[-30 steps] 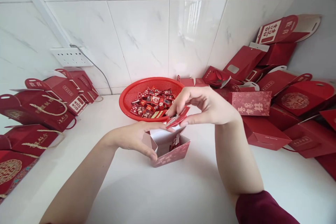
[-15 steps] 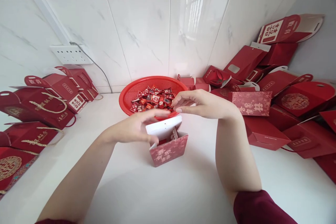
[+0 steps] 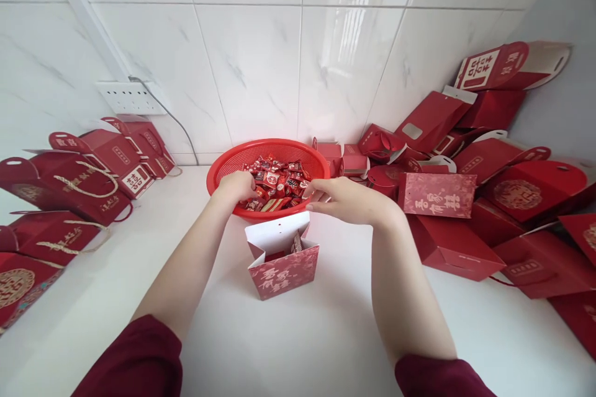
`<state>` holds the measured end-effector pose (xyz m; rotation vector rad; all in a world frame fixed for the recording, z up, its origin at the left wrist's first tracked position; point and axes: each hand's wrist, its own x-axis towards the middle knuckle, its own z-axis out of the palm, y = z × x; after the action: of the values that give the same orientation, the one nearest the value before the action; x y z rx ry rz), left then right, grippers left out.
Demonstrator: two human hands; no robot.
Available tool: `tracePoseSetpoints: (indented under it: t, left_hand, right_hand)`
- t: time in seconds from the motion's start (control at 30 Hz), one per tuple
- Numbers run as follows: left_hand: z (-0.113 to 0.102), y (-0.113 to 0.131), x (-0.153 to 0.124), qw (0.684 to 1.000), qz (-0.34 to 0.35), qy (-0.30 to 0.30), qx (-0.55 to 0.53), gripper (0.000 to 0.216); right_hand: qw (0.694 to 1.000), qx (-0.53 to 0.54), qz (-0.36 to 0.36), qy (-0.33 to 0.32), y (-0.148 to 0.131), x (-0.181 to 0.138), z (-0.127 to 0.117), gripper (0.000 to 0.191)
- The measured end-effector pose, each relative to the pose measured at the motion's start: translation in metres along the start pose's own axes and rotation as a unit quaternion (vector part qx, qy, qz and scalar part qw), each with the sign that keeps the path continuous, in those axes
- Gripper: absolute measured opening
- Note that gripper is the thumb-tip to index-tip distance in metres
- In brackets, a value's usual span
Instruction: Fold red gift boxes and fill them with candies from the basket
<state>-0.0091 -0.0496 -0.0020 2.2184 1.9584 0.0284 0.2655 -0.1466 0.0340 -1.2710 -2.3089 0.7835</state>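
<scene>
My left hand (image 3: 236,187) is inside the red basket (image 3: 215,169), over the left part of a heap of wrapped candies (image 3: 275,178). Its fingers curl down and inward; what they grip, if anything, is hidden. At the basket's right front rim is my right hand (image 3: 339,198), its fingers bent and a little apart from the thumb, with nothing visible in it. Just in front of the basket stands a red paper gift box (image 3: 284,272) with its top open. Its white inner flap is raised at the back, and a small wrapped piece shows inside.
Red gift boxes (image 3: 74,183) with rope handles stand at the left. Many more boxes (image 3: 465,136) are piled at the right, one pink-red box (image 3: 437,194) among them. Behind are a tiled wall (image 3: 254,62) and a socket strip (image 3: 128,98) with a cable.
My left hand has left the side of the gift box and reached into the basket. My right hand has stayed near the basket's right rim. The camera view has shifted slightly.
</scene>
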Motion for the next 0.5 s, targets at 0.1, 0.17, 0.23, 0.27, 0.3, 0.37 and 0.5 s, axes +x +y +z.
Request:
tracePoseSetpoints:
  t: [0.1,0.17,0.23,0.27,0.3,0.37,0.5]
  left_hand:
    - [0.009,-0.001,0.006,0.999,0.004,-0.045,0.009,0.025]
    - [0.012,-0.004,0.006,0.998,0.017,-0.054,0.006,0.024]
    - [0.013,-0.006,0.006,0.998,0.032,-0.047,-0.001,0.021]
    - [0.014,-0.007,0.005,0.998,0.039,-0.041,-0.005,0.020]
    - [0.014,-0.008,0.005,0.998,0.045,-0.035,-0.012,0.018]
    - [0.014,-0.008,0.004,0.997,0.057,-0.027,-0.033,0.019]
    - [0.013,-0.007,0.002,0.992,0.084,-0.038,-0.091,0.030]
  right_hand:
    - [1.000,-0.010,0.001,0.002,0.002,-0.006,-0.004,0.018]
    - [1.000,-0.012,0.004,0.017,0.004,-0.010,-0.009,0.019]
    - [0.999,-0.011,0.004,0.033,0.008,-0.012,-0.013,0.018]
    - [0.999,-0.010,0.003,0.039,0.009,-0.013,-0.014,0.019]
    - [0.999,-0.010,0.002,0.044,0.011,-0.013,-0.015,0.019]
    - [0.999,-0.009,0.003,0.046,0.012,-0.013,-0.015,0.019]
    - [0.999,-0.012,0.002,0.035,0.013,-0.013,-0.014,0.020]
